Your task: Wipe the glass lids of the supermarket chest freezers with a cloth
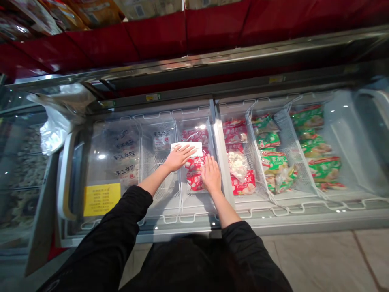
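Note:
My left hand lies flat with its fingers stretched out over a white cloth, pressing it on the glass lid of a chest freezer. It could also be folded paper; its surface is plain. My right hand rests open on the glass near the grey lid frame, fingers straight and close together, holding nothing. Beneath the glass, under both hands, red dumpling bags lie in a wire compartment. Part of the cloth is hidden by my left fingers.
Right of the frame are more red bags and green bags between wire dividers. A yellow notice is at the left. A crumpled clear plastic bag sits on the left corner. Red-fronted shelves run behind.

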A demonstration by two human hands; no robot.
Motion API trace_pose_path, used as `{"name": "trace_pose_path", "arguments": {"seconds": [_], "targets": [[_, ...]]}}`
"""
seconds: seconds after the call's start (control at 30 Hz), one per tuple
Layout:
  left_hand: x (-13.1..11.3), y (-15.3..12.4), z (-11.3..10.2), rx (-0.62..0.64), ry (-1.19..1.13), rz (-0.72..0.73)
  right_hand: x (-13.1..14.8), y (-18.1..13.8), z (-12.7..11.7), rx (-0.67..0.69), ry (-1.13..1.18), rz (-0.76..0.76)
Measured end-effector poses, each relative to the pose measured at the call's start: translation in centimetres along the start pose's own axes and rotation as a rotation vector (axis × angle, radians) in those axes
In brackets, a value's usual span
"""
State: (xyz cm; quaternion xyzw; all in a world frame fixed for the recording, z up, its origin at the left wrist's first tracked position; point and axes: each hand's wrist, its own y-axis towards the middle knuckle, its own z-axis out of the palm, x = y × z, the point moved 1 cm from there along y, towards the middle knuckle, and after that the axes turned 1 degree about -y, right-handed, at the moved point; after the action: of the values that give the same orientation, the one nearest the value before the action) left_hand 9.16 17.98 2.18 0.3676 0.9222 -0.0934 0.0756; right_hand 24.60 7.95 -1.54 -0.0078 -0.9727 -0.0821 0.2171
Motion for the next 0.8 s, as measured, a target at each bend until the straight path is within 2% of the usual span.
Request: {"name": "trace_pose_path", "arguments": {"seconds": [0.13,0.2,0.27,0.33,0.43,0.5,0.57,0.63,0.7,0.8], "targets": [[0.8,4.6,-0.1,-0.076,0.019,-0.102,0.0,0.0,-0.2,0.030,-0.013,0.010],[-0.2,7.3,0.3,-0.127,0.029,-0.166,0.1,0.1,-0.3,0.058,-0.035,0.036],[-2.2,8.9,0.9,-0.144,0.036,-0.160,0.2,0.1,-0.5,0.088,-0.055,0.065],[-4.3,8.8,1.5,-0.113,0.038,-0.069,0.2,0.1,-0.6,0.116,-0.070,0.086],[-5.7,6.6,1.8,-0.050,0.042,0.067,-0.1,-0.2,-0.7,0.143,-0.082,0.076],[-5.1,5.2,1.4,-0.021,0.044,0.117,-0.5,-0.7,-1.0,0.139,-0.085,0.060],[-3.6,5.1,0.7,-0.005,0.046,0.135,-1.2,-1.2,-1.4,0.128,-0.096,0.085],[-2.1,6.7,0.1,-0.016,0.043,0.092,-2.0,-1.9,-2.0,0.127,-0.120,0.149],[-1.3,9.3,-0.1,-0.057,0.029,-0.009,-3.0,-2.7,-2.4,0.141,-0.145,0.206],[-2.2,12.9,0.3,-0.109,0.003,-0.121,-4.1,-3.4,-2.6,0.157,-0.150,0.214]]}}
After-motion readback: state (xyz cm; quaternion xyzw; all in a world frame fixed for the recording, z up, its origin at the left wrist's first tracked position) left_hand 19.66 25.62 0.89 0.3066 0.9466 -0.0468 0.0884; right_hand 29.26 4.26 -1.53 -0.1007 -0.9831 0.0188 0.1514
